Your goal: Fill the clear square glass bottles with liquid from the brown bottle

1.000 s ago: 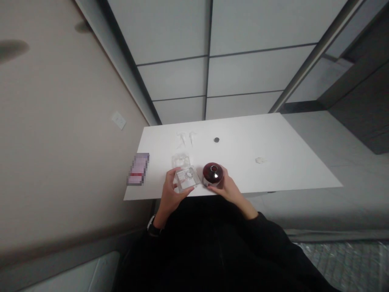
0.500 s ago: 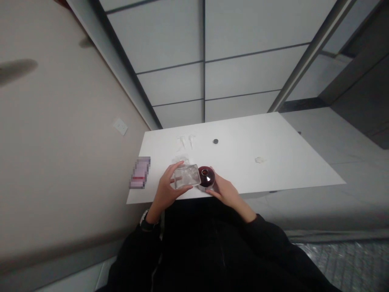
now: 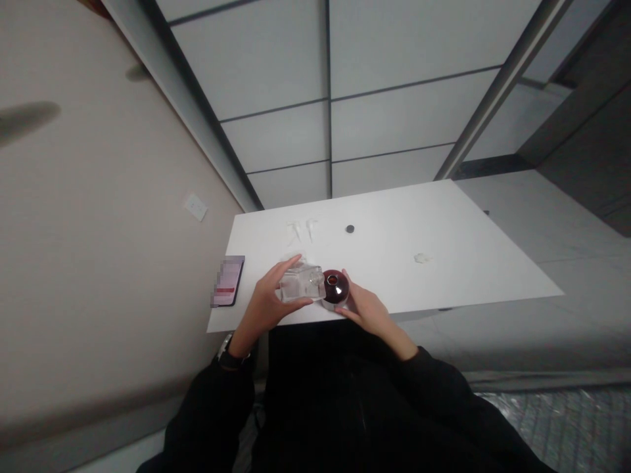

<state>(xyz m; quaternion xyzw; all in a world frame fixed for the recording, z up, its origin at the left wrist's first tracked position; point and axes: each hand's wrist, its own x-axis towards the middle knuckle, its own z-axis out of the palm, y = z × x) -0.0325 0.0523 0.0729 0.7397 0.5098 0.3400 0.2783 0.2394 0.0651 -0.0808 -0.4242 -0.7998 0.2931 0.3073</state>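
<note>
My left hand (image 3: 269, 295) grips a clear, square-sided bottle (image 3: 296, 284) between thumb and fingers. The bottle lies tilted over to the side, and its right end comes up against a round, dark red bottle (image 3: 337, 288) with a small ringed opening on top. Curled around the right side of that dark red bottle is my right hand (image 3: 367, 307). Whether liquid passes between the two is too small to tell. Just behind my left fingers, a clear item on the table is mostly hidden.
Two small whitish pump heads (image 3: 309, 228) lie toward the back of the white table (image 3: 384, 217). A dark round cap (image 3: 350, 229) is right of them, and a small pale crumpled piece (image 3: 420, 258) farther right. A phone (image 3: 231, 282) lies at the left edge, near the wall.
The clear bottle has turned slightly in my left hand, and my left wrist has shifted a little left and up. My right hand and the dark red bottle stay nearly in place.
</note>
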